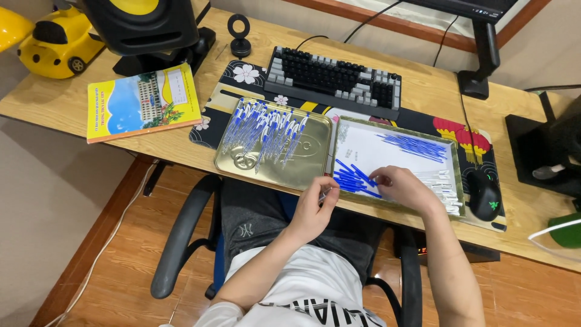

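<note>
Seated position at a wooden desk [423,79], viewed from above.

Left hand [315,209] is held at the desk's near edge, between the two trays. Fingers are pinched narrow on a slim clear pen barrel [327,194], kept clear of the trays, apparently so it can be worked on freely.

Right hand [402,188] is laid in the white-lined tray [399,130], fingertips resting on a loose heap of blue caps [354,178] at the tray's near left corner. Whether one is actually gripped cannot be told.

In the same tray, blue refills [417,147] are fanned toward the far right corner, and pale small parts [442,184] are bunched along the near right edge. Parts seem sorted by kind, each within easy reach.

Gold tray [315,172], just left of it, is heaped with finished blue-and-clear pens [266,133], kept apart from the loose parts.

Also noted: keyboard [336,79] behind the trays, black mouse [485,195] at the right, yellow book [142,102] toward the left edge.
</note>
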